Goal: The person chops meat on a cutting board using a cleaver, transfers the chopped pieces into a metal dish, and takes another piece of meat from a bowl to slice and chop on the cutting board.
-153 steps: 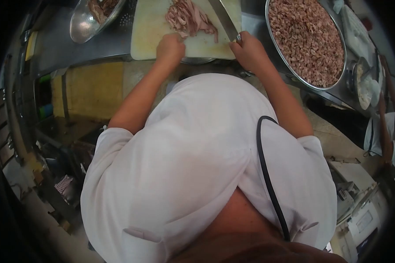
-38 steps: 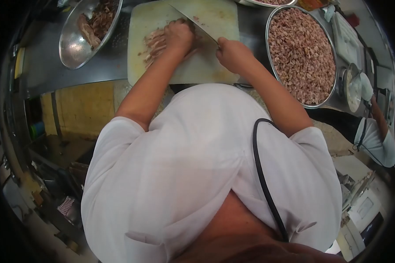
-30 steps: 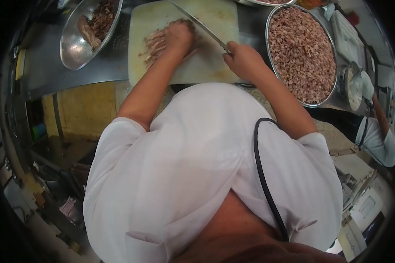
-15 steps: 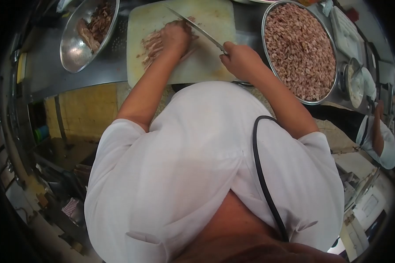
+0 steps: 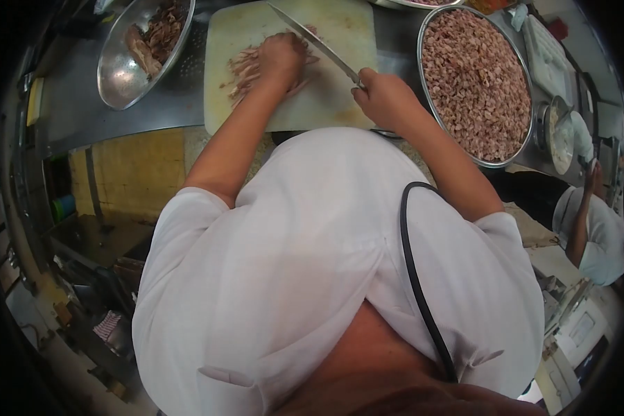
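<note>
My right hand (image 5: 387,97) is wrapped round the handle of a long kitchen knife (image 5: 319,46). Its blade slants up and to the left over the pale cutting board (image 5: 347,111), passing just right of my left hand (image 5: 283,61). With the fingers curled, my left hand presses on strips of meat (image 5: 245,71) lying on the board. The strips fan out to the left of that hand, and some meat shows on its right side too. My palm hides part of the pile, and the fingertips are not clearly visible.
At the left, a metal bowl (image 5: 121,83) holds larger brown meat pieces (image 5: 152,45). To the right stands a big metal tray (image 5: 433,111) heaped with chopped meat (image 5: 475,83). Beyond it are a smaller bowl (image 5: 560,142) and another person (image 5: 589,229) in a white top.
The knife and both hands keep nearly the same place over the board. The whole view has shifted slightly. At the far right, the other person has changed posture.
</note>
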Demonstrator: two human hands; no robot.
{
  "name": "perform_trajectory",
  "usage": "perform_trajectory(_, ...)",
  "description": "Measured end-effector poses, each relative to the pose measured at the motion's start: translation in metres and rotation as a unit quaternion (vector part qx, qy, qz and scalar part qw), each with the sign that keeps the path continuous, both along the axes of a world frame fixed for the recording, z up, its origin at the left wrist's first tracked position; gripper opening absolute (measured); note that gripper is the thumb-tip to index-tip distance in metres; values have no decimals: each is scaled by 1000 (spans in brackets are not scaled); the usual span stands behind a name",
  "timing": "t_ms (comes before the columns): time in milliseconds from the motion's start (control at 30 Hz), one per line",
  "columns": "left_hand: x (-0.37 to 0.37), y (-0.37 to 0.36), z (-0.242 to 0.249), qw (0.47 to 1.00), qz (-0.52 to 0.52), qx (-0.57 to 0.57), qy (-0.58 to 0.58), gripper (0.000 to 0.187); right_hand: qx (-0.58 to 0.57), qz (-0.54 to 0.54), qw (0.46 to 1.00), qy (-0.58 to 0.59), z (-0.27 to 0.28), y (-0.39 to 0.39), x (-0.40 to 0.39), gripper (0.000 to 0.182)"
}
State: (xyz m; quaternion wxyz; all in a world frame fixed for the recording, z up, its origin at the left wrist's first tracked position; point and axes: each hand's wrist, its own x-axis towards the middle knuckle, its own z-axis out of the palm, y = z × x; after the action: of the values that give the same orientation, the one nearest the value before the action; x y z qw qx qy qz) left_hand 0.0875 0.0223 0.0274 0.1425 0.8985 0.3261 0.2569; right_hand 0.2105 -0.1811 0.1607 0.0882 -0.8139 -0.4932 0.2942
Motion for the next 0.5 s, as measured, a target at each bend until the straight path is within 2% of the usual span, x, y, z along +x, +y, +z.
perform_trajectory(67, 2, 0, -1, 1000, 9, 12, 3, 22, -5, 8, 1000, 16, 0, 1, -4, 28)
perform_trajectory(133, 2, -2, -1, 1000, 14, 24, 6, 22, 24, 14, 1000, 6, -27, 16, -9, 27)
perform_trajectory(200, 0, -2, 3, 997, 30, 2, 67, 22, 55, 23, 998, -7, -42, 35, -6, 27)
perform_trajectory(267, -1, -3, 3, 998, 30, -9, 49, 22, 55, 17, 998, -5, -46, 43, -7, 28)
perform_trajectory(367, -5, -7, 7, 999, 38, -21, 25, 23, 35, -18, 998, 44, -35, 33, 5, 29)
perform_trajectory(433, -7, -9, 7, 998, 44, -27, 22, 23, 32, -10, 999, 26, -26, 14, 2, 29)
perform_trajectory(500, -10, -6, 2, 1000, -3, 0, -7, 22, 28, 0, 1000, 8, -10, -1, -6, 30)
